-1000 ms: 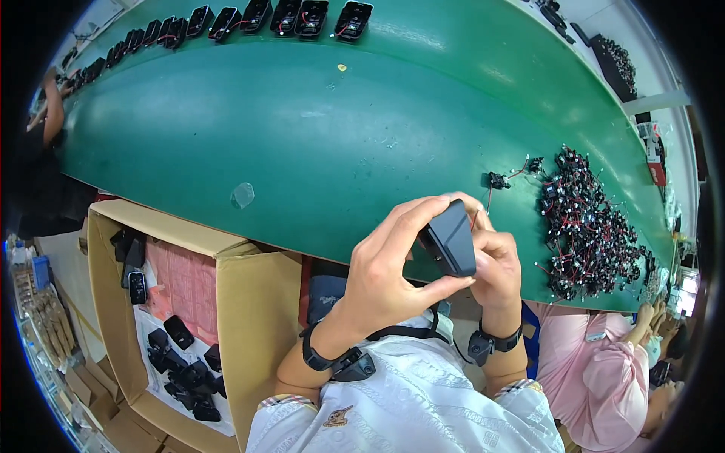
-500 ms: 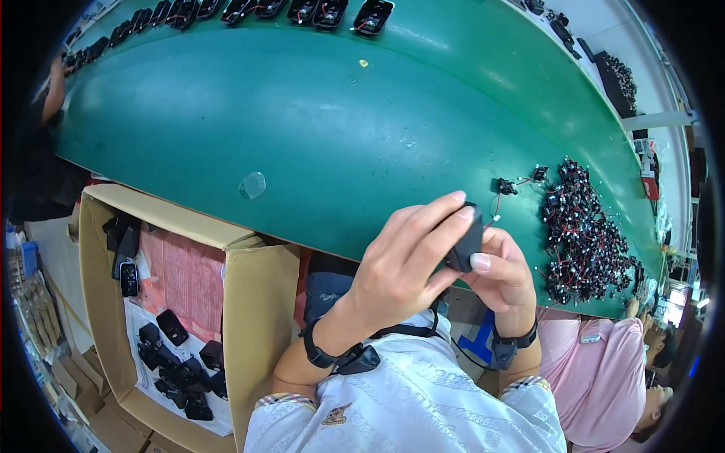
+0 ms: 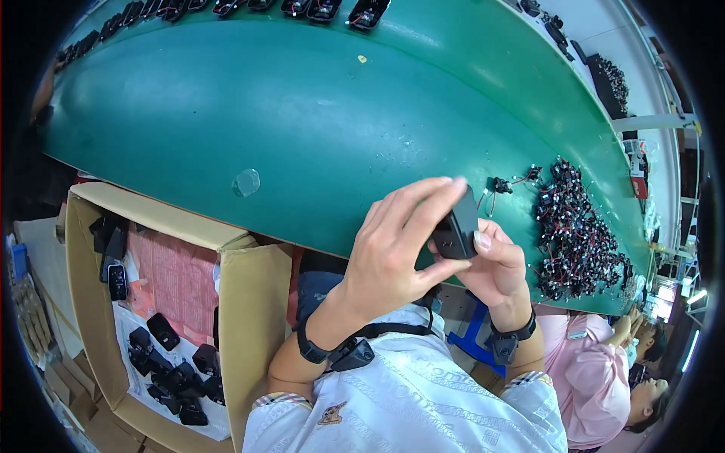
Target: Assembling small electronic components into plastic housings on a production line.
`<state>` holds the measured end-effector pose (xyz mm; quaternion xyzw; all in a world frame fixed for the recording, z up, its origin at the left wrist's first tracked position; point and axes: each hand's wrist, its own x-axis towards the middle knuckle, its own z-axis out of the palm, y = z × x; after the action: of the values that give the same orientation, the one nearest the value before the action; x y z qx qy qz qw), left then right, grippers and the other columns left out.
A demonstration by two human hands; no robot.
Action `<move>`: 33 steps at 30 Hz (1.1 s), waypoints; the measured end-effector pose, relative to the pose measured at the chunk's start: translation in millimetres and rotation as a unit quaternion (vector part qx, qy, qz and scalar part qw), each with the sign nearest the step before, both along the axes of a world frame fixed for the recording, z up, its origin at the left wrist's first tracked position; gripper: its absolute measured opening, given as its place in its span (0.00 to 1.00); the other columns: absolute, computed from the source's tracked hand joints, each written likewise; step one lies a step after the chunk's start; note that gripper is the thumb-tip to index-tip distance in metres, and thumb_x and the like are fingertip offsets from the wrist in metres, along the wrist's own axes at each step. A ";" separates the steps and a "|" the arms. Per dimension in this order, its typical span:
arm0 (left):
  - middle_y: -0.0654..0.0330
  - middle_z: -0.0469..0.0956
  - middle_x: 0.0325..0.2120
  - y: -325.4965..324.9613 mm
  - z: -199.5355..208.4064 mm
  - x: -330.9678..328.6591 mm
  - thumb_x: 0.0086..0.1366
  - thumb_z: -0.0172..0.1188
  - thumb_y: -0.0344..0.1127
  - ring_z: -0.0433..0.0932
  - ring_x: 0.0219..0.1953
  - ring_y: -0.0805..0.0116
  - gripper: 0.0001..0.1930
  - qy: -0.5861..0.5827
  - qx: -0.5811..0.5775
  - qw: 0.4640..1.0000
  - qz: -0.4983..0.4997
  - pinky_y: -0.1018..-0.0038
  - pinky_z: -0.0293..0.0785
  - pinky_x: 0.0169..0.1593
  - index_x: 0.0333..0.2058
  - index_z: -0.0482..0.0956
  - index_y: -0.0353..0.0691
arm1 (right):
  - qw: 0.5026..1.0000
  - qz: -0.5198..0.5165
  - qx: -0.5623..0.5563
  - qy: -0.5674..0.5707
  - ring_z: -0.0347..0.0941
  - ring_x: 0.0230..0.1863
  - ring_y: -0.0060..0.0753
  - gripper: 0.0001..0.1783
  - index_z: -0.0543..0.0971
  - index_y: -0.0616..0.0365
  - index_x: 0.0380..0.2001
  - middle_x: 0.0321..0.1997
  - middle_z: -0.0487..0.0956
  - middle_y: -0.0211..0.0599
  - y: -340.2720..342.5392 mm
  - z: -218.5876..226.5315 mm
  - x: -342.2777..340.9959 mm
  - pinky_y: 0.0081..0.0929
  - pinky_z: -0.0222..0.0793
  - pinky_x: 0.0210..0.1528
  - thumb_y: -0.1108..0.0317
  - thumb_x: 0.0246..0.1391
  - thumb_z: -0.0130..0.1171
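Both my hands hold one small black plastic housing (image 3: 458, 229) just above the near edge of the green belt (image 3: 287, 113). My left hand (image 3: 396, 245) wraps over its left side, fingers stretched across the top. My right hand (image 3: 495, 266) supports it from the right and below, thumb on its face. Each wrist wears a black strap. A heap of small black wired parts (image 3: 575, 226) lies on the belt just right of my hands, and a single wired part (image 3: 500, 185) sits nearer.
An open cardboard box (image 3: 249, 302) at my lower left holds several black housings (image 3: 177, 370) and pink sheets. A row of black housings (image 3: 302, 7) runs along the belt's far edge. A person in pink (image 3: 604, 377) sits to my right.
My hands have turned the black housing and lowered it slightly; my left fingers now reach further across its top. The view has shifted a little.
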<state>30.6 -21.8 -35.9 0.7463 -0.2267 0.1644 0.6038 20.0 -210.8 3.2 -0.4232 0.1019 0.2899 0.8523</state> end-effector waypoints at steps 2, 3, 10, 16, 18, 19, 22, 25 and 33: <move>0.48 0.73 0.59 0.6 -0.5 0.2 0.48 0.77 0.34 0.75 0.58 0.48 0.42 0.006 -0.017 1.000 0.008 0.59 0.72 0.58 0.63 0.70 0.39 | 0.996 -0.046 -0.049 -0.062 0.80 0.47 0.31 0.12 0.81 0.65 0.39 0.45 0.83 0.42 7.0 7.4 14.0 0.30 0.74 0.55 0.66 0.57 0.65; 0.46 0.72 0.59 4.7 -0.2 -3.0 0.51 0.76 0.35 0.74 0.58 0.46 0.41 0.050 -0.020 0.998 0.029 0.58 0.71 0.60 0.64 0.69 0.37 | 0.982 -0.069 -0.126 -0.126 0.77 0.40 0.24 0.10 0.81 0.63 0.38 0.40 0.82 0.35 -2.5 0.2 34.1 0.27 0.74 0.51 0.67 0.58 0.65; 0.47 0.77 0.52 56.5 14.5 -37.8 0.60 0.66 0.27 0.78 0.53 0.48 0.18 0.106 0.041 0.987 0.112 0.61 0.75 0.57 0.50 0.79 0.34 | 0.637 -0.185 -0.663 -0.347 0.80 0.30 0.33 0.23 0.87 0.59 0.38 0.28 0.85 0.42 24.5 -39.1 250.7 0.33 0.75 0.36 0.49 0.50 0.73; 0.48 0.78 0.49 104.5 36.3 -97.3 0.58 0.64 0.26 0.78 0.50 0.49 0.15 0.159 0.099 0.955 0.229 0.62 0.75 0.55 0.45 0.80 0.34 | 0.541 -0.151 -0.748 -0.354 0.78 0.52 0.51 0.27 0.85 0.57 0.40 0.57 0.77 0.47 63.6 -60.5 262.9 0.44 0.75 0.53 0.45 0.47 0.73; 0.47 0.78 0.49 118.2 50.4 -119.6 0.58 0.63 0.27 0.79 0.49 0.49 0.15 0.170 0.124 0.954 0.215 0.61 0.74 0.55 0.45 0.79 0.34 | 0.538 -0.140 -0.730 -0.397 0.77 0.53 0.54 0.29 0.85 0.59 0.41 0.57 0.77 0.52 68.2 -50.7 255.5 0.45 0.74 0.55 0.45 0.47 0.74; 0.47 0.78 0.48 121.5 60.5 -128.0 0.59 0.61 0.28 0.78 0.48 0.53 0.15 0.155 0.147 0.954 0.210 0.65 0.74 0.52 0.45 0.79 0.33 | 0.526 -0.112 -0.737 -0.409 0.76 0.55 0.56 0.31 0.84 0.61 0.45 0.58 0.76 0.59 70.8 -44.4 250.2 0.45 0.74 0.57 0.46 0.47 0.73; 0.48 0.78 0.46 133.0 101.2 -157.1 0.60 0.57 0.27 0.77 0.44 0.58 0.14 0.182 0.145 0.952 0.197 0.70 0.74 0.47 0.45 0.79 0.32 | 0.530 -0.027 -0.736 -0.421 0.75 0.59 0.58 0.32 0.84 0.60 0.48 0.60 0.75 0.62 62.8 -32.5 246.9 0.46 0.73 0.59 0.47 0.47 0.73; 0.48 0.77 0.49 169.9 110.1 -185.0 0.64 0.61 0.31 0.77 0.46 0.55 0.15 0.231 0.173 0.941 0.177 0.65 0.72 0.52 0.48 0.79 0.34 | 0.511 -0.013 -0.742 -0.435 0.74 0.60 0.59 0.33 0.82 0.60 0.52 0.63 0.74 0.62 48.2 -19.5 236.0 0.46 0.71 0.62 0.47 0.48 0.71; 0.38 0.56 0.69 349.5 -26.9 -195.4 0.62 0.66 0.38 0.55 0.71 0.40 0.41 0.297 0.517 0.760 0.261 0.54 0.53 0.72 0.70 0.57 0.32 | 0.597 -0.045 -0.666 -0.446 0.78 0.26 0.24 0.08 0.83 0.62 0.34 0.26 0.82 0.37 -32.1 73.3 77.4 0.23 0.73 0.31 0.68 0.55 0.67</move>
<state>-164.8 327.7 -62.7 0.9867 0.1167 -0.0568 0.0977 97.4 -242.9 76.5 -0.9446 -0.1074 -0.1216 0.2853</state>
